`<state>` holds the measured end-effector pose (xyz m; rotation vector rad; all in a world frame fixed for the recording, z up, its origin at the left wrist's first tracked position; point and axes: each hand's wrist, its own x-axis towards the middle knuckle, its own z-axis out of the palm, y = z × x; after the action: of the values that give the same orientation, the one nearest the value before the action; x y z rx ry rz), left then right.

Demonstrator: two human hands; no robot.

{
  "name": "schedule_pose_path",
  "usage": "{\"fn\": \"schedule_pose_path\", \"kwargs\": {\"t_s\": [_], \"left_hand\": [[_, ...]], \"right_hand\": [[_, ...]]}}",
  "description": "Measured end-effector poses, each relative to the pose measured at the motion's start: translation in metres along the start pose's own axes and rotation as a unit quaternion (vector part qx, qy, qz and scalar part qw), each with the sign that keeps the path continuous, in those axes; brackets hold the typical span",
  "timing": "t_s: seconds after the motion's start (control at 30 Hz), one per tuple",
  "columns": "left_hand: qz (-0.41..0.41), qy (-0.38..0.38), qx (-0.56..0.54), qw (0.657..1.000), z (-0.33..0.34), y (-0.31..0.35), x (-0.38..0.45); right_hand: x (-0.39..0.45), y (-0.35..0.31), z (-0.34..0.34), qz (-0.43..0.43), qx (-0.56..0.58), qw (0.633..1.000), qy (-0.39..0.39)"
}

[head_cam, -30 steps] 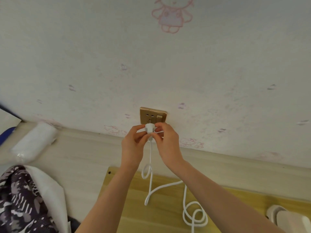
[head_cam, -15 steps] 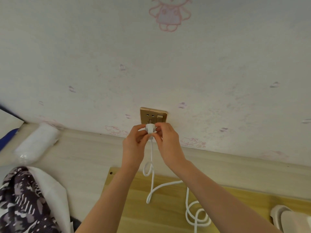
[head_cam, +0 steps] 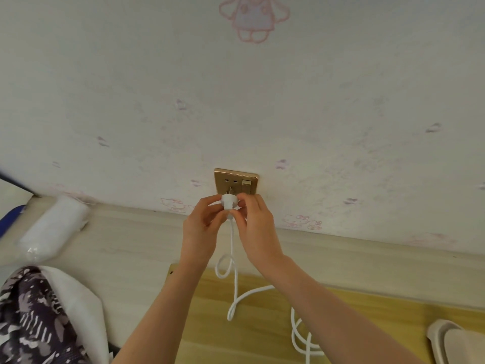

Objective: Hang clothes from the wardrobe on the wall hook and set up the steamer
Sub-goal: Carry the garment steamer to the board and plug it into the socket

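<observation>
Forearms of mine rise from the bottom edge toward the wall. Nearest me on the left lies a dark patterned garment [head_cam: 31, 319] with a white cloth [head_cam: 84, 306] beside it. Under my arms sits a light wooden desk [head_cam: 262, 337], and the white cord [head_cam: 233, 258] loops across it, coiling again near my right forearm. At the lower right corner a beige object [head_cam: 456, 342] shows only partly; I cannot tell what it is.

Farther on, my left hand [head_cam: 202, 227] and my right hand [head_cam: 256, 227] meet around the white plug [head_cam: 229, 201]. Each grip is clamped on it: left fingertips [head_cam: 214, 200] pinch one side, right fingertips [head_cam: 242, 199] the other, with the cord dropping straight down between my palms. The plug is held just in front of the gold socket plate [head_cam: 236, 181], its metal prongs pointing up at the lower part of the plate; whether they have entered the slots I cannot tell.

Off to the left, on a pale ledge [head_cam: 131, 245] below the wall, lies a white plastic-wrapped roll [head_cam: 55, 227]. Behind everything, the wall [head_cam: 262, 101] carries pale wallpaper with faint pink cartoon figures.
</observation>
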<state>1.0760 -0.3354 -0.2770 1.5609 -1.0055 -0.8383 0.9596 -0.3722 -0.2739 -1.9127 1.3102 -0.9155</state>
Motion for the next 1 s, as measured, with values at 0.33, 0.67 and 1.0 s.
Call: {"fn": "schedule_pose_path", "kwargs": {"t_s": [0.33,0.67,1.0], "left_hand": [[-0.007,0.014,-0.013,1.000,0.005,0.001,0.007],[-0.014,0.026,0.001,1.000,0.004,0.001,0.013],[-0.014,0.080,0.063,0.995,0.013,0.004,0.003]], "right_hand": [[0.012,-0.001,-0.004,0.036,0.033,0.998,0.025],[0.012,-0.006,0.002,0.040,0.023,0.998,0.044],[0.009,-0.011,-0.019,0.052,-0.053,0.997,-0.013]]}}
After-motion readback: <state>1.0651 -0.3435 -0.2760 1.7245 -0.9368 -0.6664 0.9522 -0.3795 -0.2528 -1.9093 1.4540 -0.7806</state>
